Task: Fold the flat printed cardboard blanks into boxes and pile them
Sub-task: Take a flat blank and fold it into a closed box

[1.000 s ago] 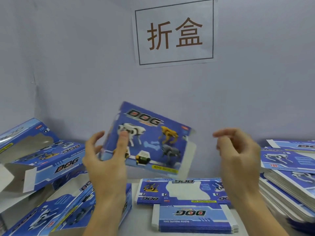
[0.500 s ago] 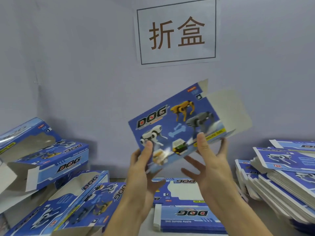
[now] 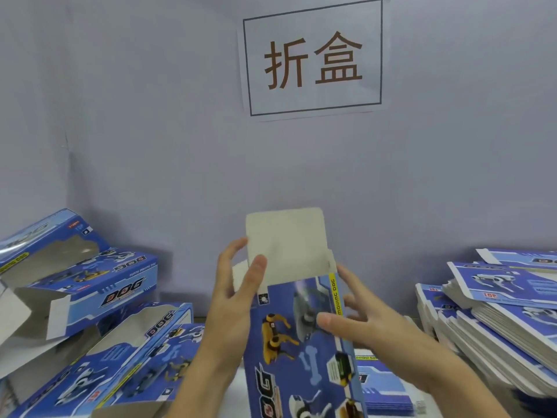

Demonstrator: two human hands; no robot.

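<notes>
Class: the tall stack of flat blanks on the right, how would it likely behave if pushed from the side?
The stack of flat blanks already fans and leans, so sheets would probably slide apart. Glossy print suggests slipperiness. Many layers likely make it heavy.

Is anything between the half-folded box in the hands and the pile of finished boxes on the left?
Nothing visible blocks it. The left hand and right hand hold the box upright above the table, its white flap raised. The space leftward to the folded boxes is open air; only the left forearm lies on that side.
</notes>
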